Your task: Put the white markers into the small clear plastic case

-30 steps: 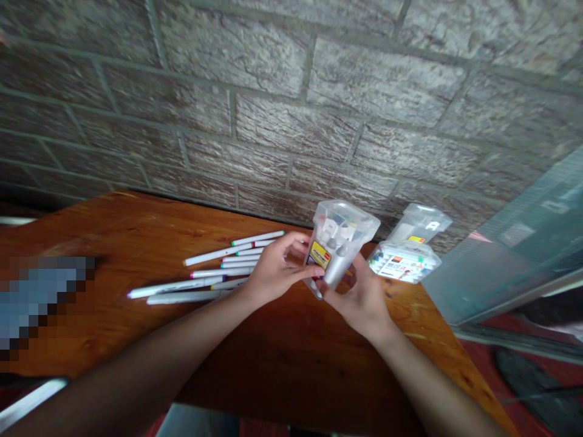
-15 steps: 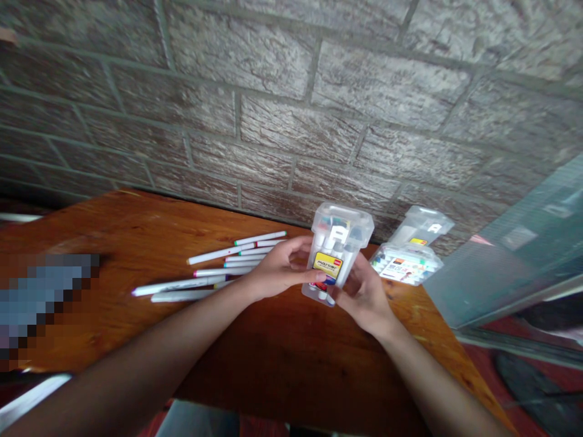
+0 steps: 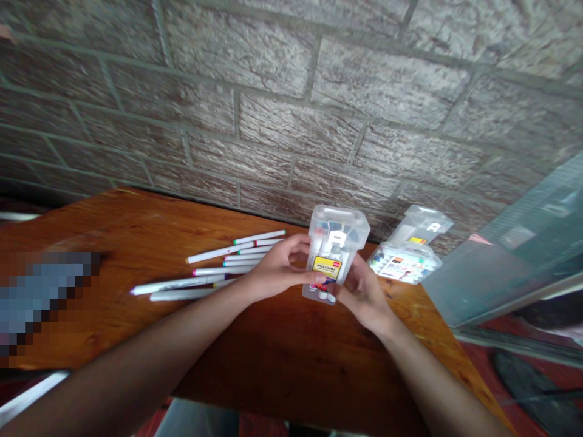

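Both hands hold a clear plastic marker case (image 3: 339, 224) with a yellow "marker" label and white markers inside; its lid is closed and it tilts slightly. My left hand (image 3: 277, 270) grips its left side, thumb across the front label. My right hand (image 3: 367, 294) is closed on the lower right side, with some fingers hidden behind the case. Left of the case, several loose white markers (image 3: 218, 252) with coloured ends lie on the wooden table, partly hidden by my left forearm.
A second clear case (image 3: 405, 264) with a printed label lies to the right, a clear container (image 3: 421, 224) behind it. A stone-block wall (image 3: 273, 121) borders the wooden table (image 3: 273, 358) at the back. A glass panel (image 3: 510, 243) stands at right; a pixelated patch (image 3: 40, 297) covers something at left.
The case in my hands has tipped a little and shifted slightly left. My hands keep their hold, and the loose markers lie as before.
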`<state>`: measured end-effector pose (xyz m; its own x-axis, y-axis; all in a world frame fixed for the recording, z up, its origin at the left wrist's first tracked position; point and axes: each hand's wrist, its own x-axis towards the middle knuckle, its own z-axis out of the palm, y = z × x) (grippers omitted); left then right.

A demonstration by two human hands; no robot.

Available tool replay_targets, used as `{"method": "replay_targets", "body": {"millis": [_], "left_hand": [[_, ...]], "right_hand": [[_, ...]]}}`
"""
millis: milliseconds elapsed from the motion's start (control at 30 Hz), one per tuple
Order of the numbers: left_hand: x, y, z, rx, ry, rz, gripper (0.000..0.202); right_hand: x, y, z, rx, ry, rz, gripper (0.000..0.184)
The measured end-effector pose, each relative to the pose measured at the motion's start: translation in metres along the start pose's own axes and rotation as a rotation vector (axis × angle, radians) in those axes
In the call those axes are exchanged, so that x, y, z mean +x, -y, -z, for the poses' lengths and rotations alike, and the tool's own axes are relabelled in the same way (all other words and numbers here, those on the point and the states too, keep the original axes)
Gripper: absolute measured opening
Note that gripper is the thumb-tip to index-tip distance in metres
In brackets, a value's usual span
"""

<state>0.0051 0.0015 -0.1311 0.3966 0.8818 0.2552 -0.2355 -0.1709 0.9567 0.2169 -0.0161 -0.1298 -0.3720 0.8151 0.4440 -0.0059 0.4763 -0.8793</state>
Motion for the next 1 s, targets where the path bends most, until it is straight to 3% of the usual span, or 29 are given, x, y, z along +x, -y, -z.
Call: {"method": "replay_targets", "body": {"millis": [200, 467, 667, 833, 1000], "left_hand": [[0.001, -0.002, -0.001, 0.028, -0.03, -0.026, 0.065], [-0.001, 0.002, -0.001, 0.0, -0.037, -0.004, 0.065], [-0.001, 0.006, -0.002, -0.026, -0.012, -0.046, 0.061], [-0.002, 0.005, -0.003, 0.075, -0.038, -0.115, 0.06], [-0.003, 0.004, -0.005, 0.118, -0.035, -0.158, 0.061]], "right_hand": [[0.0, -0.004, 0.001, -0.005, 0.002, -0.001, 0.054], [-0.001, 0.006, 0.003, 0.038, -0.022, -0.036, 0.042], [-0.003, 0.002, 0.007, 0.046, -0.059, 0.022, 0.047], [-0.003, -0.004, 0.01, 0.073, -0.172, 0.125, 0.052], [-0.002, 0.008, 0.01, 0.052, -0.315, 0.194, 0.046]]}}
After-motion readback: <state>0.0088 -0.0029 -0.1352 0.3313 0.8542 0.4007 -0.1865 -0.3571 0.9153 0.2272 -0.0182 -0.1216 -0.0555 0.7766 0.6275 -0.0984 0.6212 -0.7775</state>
